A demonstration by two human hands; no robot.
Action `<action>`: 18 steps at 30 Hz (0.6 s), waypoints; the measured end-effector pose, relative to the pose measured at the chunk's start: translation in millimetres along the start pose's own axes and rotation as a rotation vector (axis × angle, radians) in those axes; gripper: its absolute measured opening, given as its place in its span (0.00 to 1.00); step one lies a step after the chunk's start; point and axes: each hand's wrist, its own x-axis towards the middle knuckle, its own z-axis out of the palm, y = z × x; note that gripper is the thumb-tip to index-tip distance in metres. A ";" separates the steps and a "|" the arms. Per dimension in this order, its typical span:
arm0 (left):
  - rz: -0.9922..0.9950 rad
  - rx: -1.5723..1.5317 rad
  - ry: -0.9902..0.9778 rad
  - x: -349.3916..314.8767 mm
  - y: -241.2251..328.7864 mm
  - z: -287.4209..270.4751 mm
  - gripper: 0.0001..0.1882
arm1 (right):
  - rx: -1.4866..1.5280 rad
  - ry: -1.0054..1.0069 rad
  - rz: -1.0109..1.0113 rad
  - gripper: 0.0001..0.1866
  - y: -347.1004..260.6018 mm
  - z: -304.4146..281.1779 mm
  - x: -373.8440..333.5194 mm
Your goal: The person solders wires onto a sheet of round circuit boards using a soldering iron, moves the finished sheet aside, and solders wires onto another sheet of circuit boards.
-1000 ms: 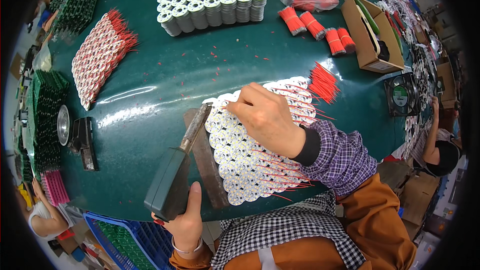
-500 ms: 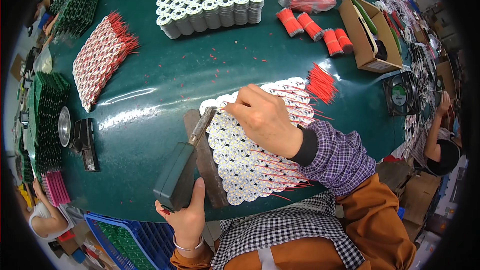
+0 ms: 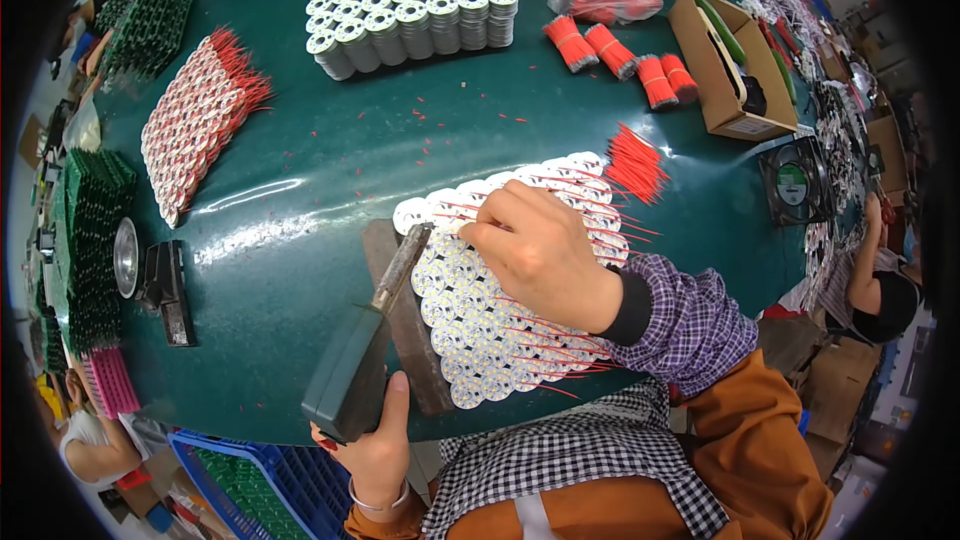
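My left hand [image 3: 377, 450] is wrapped round the dark green handle of a soldering gun [image 3: 350, 370]. Its metal tip points up and away, over the left edge of a block of round white LED boards [image 3: 460, 310]. Red wires [image 3: 540, 325] lie across several rows of the boards, their ends sticking out to the right. My right hand [image 3: 545, 255] is above the upper rows, thumb and forefinger pinched on a thin red wire close to the tip. Part of the boards is hidden under this hand. A dark flat bar [image 3: 405, 330] runs along the boards' left side.
Loose red wires [image 3: 637, 165] lie beyond the boards, with wire bundles [image 3: 657, 82] and a cardboard box [image 3: 725, 90] farther back. Stacked round boards [image 3: 410, 15] stand at the far side. A wired board panel [image 3: 195, 130], a black stand [image 3: 170, 290] and a fan [image 3: 795, 185] are around.
My right hand has shifted slightly right and down, its pinched fingers moving off the first row. The soldering gun's tip has dropped a little, from the top row to just below it.
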 end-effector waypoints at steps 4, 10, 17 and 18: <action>-0.054 -0.006 -0.049 -4.8 -4.9 -0.2 0.15 | 0.019 0.023 0.028 0.06 2.3 6.0 -7.6; -0.091 -0.055 -0.072 -3.6 0.8 6.1 0.13 | 0.012 0.038 0.033 0.07 2.4 7.7 -8.1; -0.032 -0.002 -0.083 -4.4 -2.4 6.2 0.11 | -0.015 0.039 0.026 0.08 3.1 10.6 -9.7; -0.031 -0.001 -0.083 -4.3 -2.9 5.9 0.11 | -0.014 0.040 0.026 0.08 2.8 10.6 -9.3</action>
